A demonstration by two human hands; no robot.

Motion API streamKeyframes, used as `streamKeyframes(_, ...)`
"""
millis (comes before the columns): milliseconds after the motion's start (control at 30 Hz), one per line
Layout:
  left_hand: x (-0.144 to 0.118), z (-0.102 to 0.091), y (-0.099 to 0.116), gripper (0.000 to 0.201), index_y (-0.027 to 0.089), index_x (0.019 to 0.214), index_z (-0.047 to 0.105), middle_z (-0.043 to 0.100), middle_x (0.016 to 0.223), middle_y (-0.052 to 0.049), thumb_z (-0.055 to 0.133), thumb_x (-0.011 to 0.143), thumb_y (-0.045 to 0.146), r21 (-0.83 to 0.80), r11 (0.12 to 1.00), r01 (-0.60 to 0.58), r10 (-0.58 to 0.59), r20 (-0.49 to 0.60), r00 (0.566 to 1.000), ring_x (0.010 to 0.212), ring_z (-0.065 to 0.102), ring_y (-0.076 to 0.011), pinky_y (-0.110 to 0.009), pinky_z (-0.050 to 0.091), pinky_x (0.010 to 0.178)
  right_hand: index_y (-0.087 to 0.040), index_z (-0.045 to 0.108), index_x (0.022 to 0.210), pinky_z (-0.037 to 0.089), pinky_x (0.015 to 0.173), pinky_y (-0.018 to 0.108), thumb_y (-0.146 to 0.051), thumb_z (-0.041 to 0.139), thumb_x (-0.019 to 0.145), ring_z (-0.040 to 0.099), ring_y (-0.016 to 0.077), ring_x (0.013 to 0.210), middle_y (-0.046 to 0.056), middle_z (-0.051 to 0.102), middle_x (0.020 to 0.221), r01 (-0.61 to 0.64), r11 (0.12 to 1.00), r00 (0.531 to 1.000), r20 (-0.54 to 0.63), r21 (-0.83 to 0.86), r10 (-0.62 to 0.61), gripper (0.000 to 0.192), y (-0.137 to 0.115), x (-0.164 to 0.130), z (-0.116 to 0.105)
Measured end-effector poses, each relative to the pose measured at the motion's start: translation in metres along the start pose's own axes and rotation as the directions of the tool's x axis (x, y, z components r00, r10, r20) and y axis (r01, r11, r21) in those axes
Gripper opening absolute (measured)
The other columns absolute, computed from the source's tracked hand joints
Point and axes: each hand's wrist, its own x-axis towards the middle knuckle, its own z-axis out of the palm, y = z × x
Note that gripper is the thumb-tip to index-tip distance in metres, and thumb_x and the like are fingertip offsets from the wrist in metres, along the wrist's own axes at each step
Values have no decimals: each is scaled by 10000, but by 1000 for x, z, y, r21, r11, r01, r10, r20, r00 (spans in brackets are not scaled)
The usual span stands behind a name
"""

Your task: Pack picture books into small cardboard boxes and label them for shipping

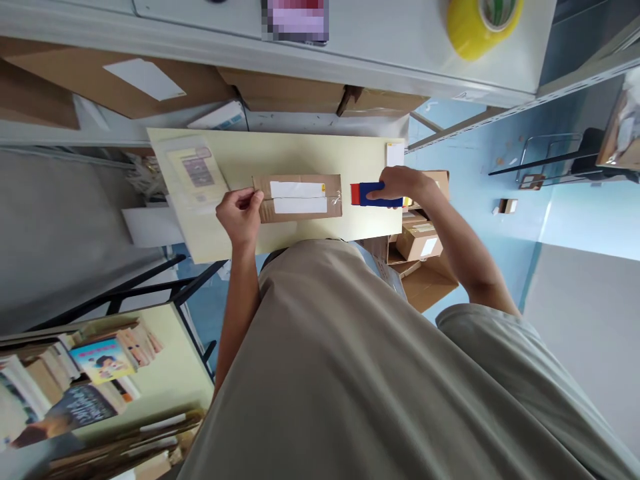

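Pinching the brown parcel edge, left hand fingers closed; right hand fingers grip a blue tape dispenser

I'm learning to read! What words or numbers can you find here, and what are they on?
None can be read.
Brown parcel labels: blank or too blurred.
Clear sleeve paper: print too small.
Book covers: too blurred.
Patch on the shelf: pixelated.

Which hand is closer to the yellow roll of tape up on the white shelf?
The right hand, which grips a blue and red tool almost below the yellow roll of tape. The left hand pinches the brown cardboard parcel far off to the other side.
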Motion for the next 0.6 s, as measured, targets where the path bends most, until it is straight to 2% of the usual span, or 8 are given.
streamKeyframes(133,1,0,-4,165,188,1100,797,857,1078,-90,854,987,293,-11,1000,-2,2,7,1000,1019,851,-267,-440,721,1038,-87,864,1234,592,904,473,-537,803,1086,762,356,988,182,800,924,-10,999,1000,-24,-33,10,478,-24,-11,6)
streamKeyframes(267,2,0,-3,186,174,1108,788,846,1089,-94,860,1003,309,13,1000,-13,12,11,1000,1031,850,-254,-406,715,1024,-40,826,1395,576,931,461,-488,731,1124,789,397,1100,264,842,1127,9,999,996,-88,-48,-13,532,-42,-16,18)
streamKeyframes(333,2,-1,-2,182,170,1106,790,847,1086,-93,855,1007,308,26,1000,-12,12,10,1000,1031,851,-246,-391,710,1025,-47,829,1409,570,938,458,-464,709,1139,797,415,1152,285,848,1196,-4,999,992,-129,-50,-3,511,-48,-13,30)
streamKeyframes(467,2,-1,3,177,173,1128,799,858,1099,-94,841,1006,294,30,1000,1,-2,4,1000,1060,857,-255,-404,703,1057,-81,860,1354,562,944,461,-267,645,1151,819,400,1166,275,864,1236,-101,994,978,-190,-39,92,350,-53,-1,65)
streamKeyframes(533,-1,0,6,180,169,1139,803,862,1116,-97,828,1000,280,29,1000,8,-8,-2,1000,1065,855,-249,-395,698,1068,-91,859,1340,562,930,448,-291,614,1175,826,393,1155,275,866,1251,-138,990,970,-197,41,143,356,-51,3,80)
streamKeyframes(600,-4,-1,8,190,164,1147,809,862,1138,-100,810,1002,286,37,999,4,-4,-6,1000,1068,849,-238,-379,691,1075,-96,834,1354,558,902,430,-423,576,1217,828,400,1155,292,860,1273,-168,970,953,-222,176,206,438,-47,3,89)
